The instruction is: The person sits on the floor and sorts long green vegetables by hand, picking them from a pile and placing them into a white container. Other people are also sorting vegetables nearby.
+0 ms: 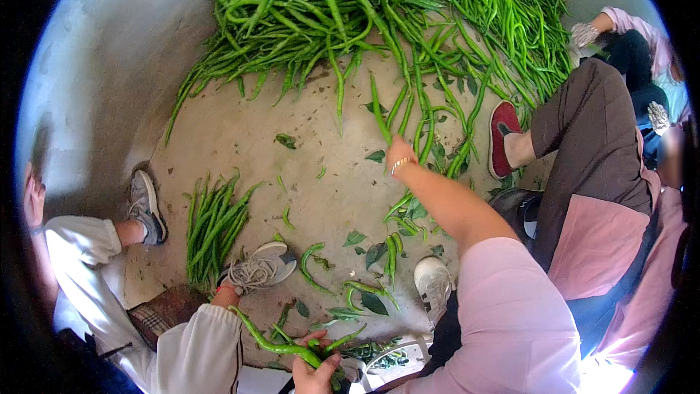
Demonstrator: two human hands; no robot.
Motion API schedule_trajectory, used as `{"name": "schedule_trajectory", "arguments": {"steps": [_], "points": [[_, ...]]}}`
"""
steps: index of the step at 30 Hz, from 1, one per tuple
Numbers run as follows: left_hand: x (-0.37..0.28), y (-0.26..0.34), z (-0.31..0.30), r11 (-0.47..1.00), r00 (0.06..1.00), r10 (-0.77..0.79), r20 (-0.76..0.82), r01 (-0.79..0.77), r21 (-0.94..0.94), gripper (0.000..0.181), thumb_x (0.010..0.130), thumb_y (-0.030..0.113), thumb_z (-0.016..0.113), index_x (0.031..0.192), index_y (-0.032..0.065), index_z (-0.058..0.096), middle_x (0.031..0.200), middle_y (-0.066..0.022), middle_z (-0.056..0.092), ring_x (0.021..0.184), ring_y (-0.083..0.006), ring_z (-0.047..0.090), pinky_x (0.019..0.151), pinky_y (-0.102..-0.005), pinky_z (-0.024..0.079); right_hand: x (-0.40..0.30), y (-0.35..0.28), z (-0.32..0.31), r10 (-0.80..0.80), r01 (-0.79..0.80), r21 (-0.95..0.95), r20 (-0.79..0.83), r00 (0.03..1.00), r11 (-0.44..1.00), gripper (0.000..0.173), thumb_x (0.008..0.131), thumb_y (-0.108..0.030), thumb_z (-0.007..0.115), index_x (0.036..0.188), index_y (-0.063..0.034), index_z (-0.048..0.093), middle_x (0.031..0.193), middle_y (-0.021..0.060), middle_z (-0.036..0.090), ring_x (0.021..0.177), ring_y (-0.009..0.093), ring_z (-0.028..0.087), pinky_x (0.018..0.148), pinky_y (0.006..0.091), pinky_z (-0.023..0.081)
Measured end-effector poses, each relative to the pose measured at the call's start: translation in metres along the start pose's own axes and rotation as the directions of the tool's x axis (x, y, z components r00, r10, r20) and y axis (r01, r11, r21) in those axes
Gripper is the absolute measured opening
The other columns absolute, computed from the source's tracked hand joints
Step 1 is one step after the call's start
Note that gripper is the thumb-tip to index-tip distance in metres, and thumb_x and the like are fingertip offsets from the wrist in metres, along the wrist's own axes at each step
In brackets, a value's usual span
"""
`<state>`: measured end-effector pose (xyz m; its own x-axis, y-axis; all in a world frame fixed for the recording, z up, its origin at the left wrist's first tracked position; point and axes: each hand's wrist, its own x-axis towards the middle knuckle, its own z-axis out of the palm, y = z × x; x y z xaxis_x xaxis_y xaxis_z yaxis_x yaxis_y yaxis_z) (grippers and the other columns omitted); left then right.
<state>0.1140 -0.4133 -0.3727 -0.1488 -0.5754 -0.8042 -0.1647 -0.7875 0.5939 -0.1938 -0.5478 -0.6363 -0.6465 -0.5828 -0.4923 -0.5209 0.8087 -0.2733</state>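
Note:
My right hand (402, 157), with a bracelet at the wrist, reaches out over the concrete floor (262, 131). Its fingers close on the lower end of a long green chili pepper (379, 109). More peppers lie loose just beyond it, by the front of a large heap of long green peppers (306, 27). Close to my body at the bottom, my left hand (317, 369) grips a few green peppers (290, 348); their ends stick out on both sides. Part of that hand is cut off by the picture's lower edge.
A bundle of peppers (216, 230) lies beside the grey shoe (260, 267) of a person in white trousers at left. A person in brown trousers (590, 120) sits at right; a gloved hand (584, 34) is beyond. Leaves (375, 254) and curled peppers (314, 268) litter the floor.

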Motion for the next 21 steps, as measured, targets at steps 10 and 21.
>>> {"name": "schedule_trajectory", "arguments": {"steps": [10, 21], "points": [[-0.049, 0.024, -0.012, 0.872, 0.953, 0.258, 0.161, -0.158, -0.463, 0.054, 0.061, 0.005, 0.054, 0.112, 0.0, 0.037, 0.093, -0.015, 0.053, 0.084, -0.0287, 0.053, 0.075, -0.0375, 0.043, -0.209, -0.027, -0.045, -0.312, -0.377, 0.836, 0.511, 0.801, 0.4, 0.016, 0.082, -0.016, 0.047, 0.095, -0.0079, 0.043, 0.076, 0.0077, 0.053, 0.06, 0.015, 0.054, 0.047, 0.0283, 0.042], [-0.156, -0.007, -0.05, 0.44, 0.852, 0.507, 0.131, -0.125, -0.889, 0.038, 0.069, -0.002, 0.048, 0.106, 0.005, 0.043, 0.107, -0.0084, 0.05, 0.095, -0.0257, 0.049, 0.089, -0.0417, 0.036, -0.413, -0.015, -0.188, -0.607, -0.452, 0.86, 0.495, 0.622, 0.238, 0.018, 0.079, -0.014, 0.052, 0.095, -0.0086, 0.045, 0.082, 0.0095, 0.054, 0.056, 0.011, 0.048, 0.045, 0.021, 0.038]]}}
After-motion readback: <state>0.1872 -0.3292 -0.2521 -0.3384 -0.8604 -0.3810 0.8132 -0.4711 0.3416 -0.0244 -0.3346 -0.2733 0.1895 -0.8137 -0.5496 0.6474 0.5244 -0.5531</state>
